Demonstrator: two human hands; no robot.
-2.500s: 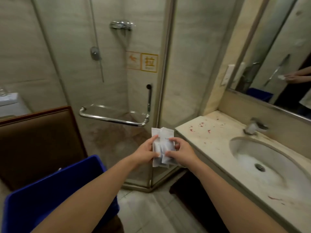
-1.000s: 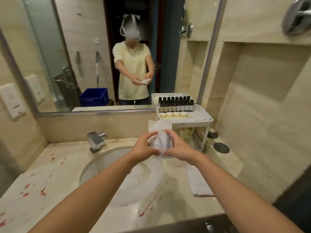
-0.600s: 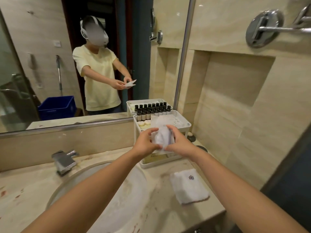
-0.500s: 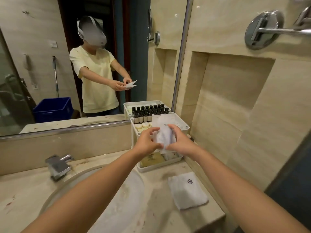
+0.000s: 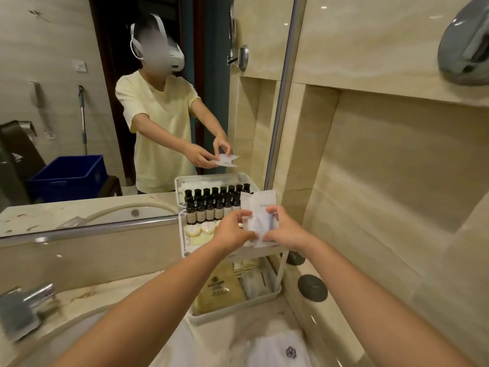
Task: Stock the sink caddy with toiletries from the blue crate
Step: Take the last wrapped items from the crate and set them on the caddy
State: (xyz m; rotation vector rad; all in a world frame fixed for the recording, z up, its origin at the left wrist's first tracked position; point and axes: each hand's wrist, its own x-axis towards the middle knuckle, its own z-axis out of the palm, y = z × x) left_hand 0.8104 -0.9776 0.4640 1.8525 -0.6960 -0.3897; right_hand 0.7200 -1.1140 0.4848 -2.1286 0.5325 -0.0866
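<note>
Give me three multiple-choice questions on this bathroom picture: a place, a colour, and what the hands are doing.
1. In the white caddy, the dark bottles stand: A on the top tier; B on the bottom tier; C outside it.
2. The held packets are: A blue; B white; C black.
3. The packets are held by: A one hand; B both hands; C neither hand.
Answers: A, their rows fill the top tier; B, they look white; B, left hand and right hand each pinch a side.
</note>
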